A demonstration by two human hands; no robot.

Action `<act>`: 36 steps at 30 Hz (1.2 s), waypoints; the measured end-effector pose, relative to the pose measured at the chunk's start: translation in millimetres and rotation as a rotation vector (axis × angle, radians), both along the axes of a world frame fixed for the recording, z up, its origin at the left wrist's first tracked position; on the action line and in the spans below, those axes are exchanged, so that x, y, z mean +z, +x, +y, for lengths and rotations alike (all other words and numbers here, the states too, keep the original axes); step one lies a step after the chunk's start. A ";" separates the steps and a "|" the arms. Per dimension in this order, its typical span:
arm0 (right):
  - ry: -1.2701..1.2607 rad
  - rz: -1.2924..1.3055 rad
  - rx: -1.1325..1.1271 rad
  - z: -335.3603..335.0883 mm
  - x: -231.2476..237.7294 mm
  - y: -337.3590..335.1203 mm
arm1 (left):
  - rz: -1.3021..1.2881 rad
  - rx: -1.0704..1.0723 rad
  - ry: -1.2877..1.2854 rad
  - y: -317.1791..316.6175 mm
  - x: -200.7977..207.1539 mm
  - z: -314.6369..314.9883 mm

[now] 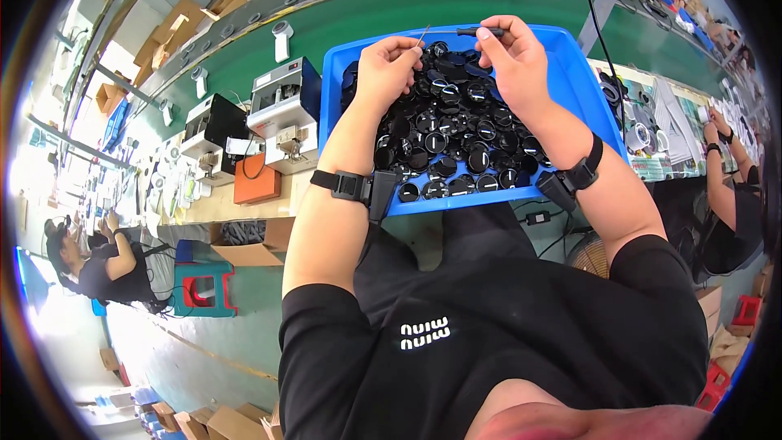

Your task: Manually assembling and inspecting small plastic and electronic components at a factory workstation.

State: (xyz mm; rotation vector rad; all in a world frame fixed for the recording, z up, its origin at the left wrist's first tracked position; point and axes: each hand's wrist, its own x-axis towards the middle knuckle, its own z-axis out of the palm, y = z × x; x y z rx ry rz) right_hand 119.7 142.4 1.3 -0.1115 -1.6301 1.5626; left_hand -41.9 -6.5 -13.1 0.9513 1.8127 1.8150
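Observation:
My left hand (389,72) is closed in a pinch over the far left part of a blue bin (582,73). A thin brownish sliver (423,35) sticks up from its fingertips; its kind cannot be made out. Level with it, my right hand (516,63) grips a short, slim black stick-shaped tool (468,32), which points left toward the other hand. A gap separates the two hands. Below them, many glossy black round caps (432,122) lie heaped in the bin, some with a pale mark on top.
Behind the bin runs a green conveyor belt (326,16) with white handheld devices (282,39). Left of it stand two boxy machines (283,94) and an orange box (257,179). A black cable (599,24) hangs at right. Co-workers sit on both sides, one at left (106,265).

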 end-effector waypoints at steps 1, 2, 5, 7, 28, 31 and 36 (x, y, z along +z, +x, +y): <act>-0.004 0.002 0.002 -1.9 1.8 0.2 | 0.002 0.002 -0.004 -0.1 -0.2 0.2; 0.015 -0.040 0.067 -3.5 4.5 0.5 | 0.014 0.015 -0.010 -0.2 -0.7 0.6; 0.049 -0.192 0.162 -10.4 5.3 1.6 | 0.032 0.028 -0.025 0.2 -3.2 2.6; 0.209 -0.247 0.112 -8.9 -2.1 1.9 | 0.042 0.017 -0.019 -1.1 -5.0 6.1; 0.358 -0.463 0.117 -6.5 -7.0 3.6 | 0.000 -0.073 0.017 2.6 -6.2 3.8; 0.493 -0.405 -0.137 8.1 -8.7 -5.1 | -0.016 -0.056 0.008 3.6 -7.2 4.9; 0.568 -0.639 -0.326 54.2 -24.0 -20.5 | 0.050 -0.014 0.014 2.8 -12.9 9.7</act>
